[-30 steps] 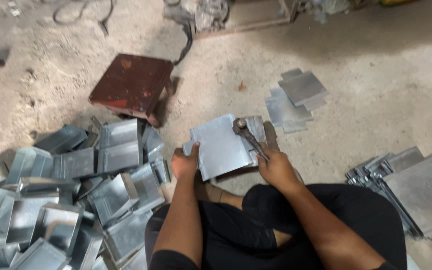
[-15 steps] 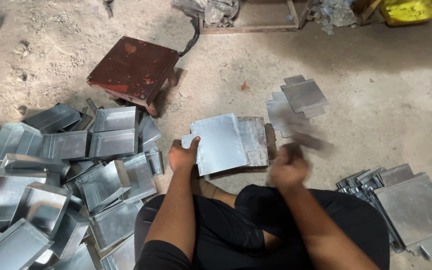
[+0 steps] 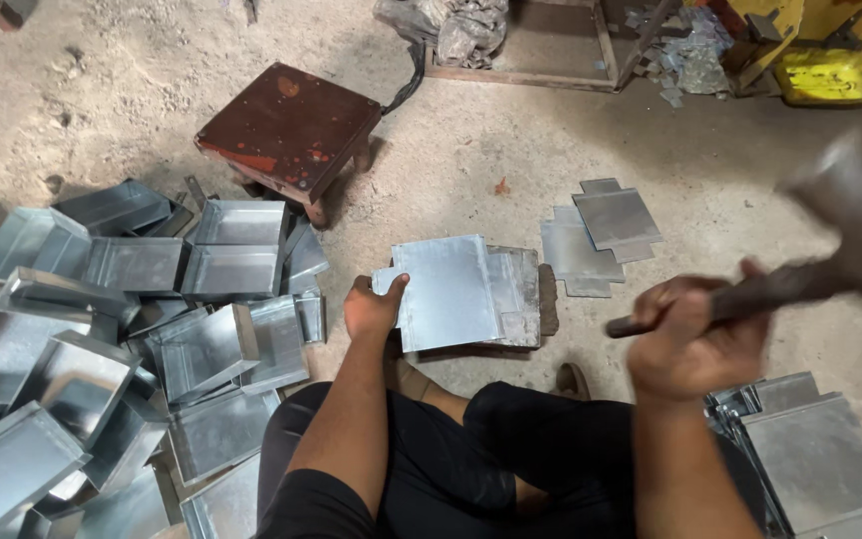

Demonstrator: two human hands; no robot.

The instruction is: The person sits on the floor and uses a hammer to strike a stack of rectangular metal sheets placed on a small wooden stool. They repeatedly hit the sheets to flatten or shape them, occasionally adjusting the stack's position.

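1. The left hand (image 3: 373, 307) is pressing down on the left edge of a flat, notched metal sheet (image 3: 448, 289), fingers closed over the edge; the sheet is lying on the floor just in front of the person's crossed legs, resting over what looks like a dark block.
2. The right hand (image 3: 695, 344) is gripping the handle of a hammer (image 3: 800, 260) in a closed fist, and the hammer is being held up and to the right of the sheet, its head blurred, so its exact shape is hard to tell.
3. Judging by what is lying around, the work is looking partly done: a large pile of folded metal trays (image 3: 122, 329) is sitting to the left, while flat blanks are waiting in a stack (image 3: 810, 459) at the right and a couple more (image 3: 596, 235) are lying beyond the sheet (so plenty of flat pieces seem left to shape). The sheet under the hand is showing one folded flap on its right side and is otherwise flat.
4. The surface is a dusty, bare concrete floor (image 3: 511, 140). A low reddish-brown stool (image 3: 291, 125) is standing beyond the trays, a wooden frame (image 3: 551, 60) with scrap is lying at the top, and yellow equipment (image 3: 830, 70) is showing in the top right corner.
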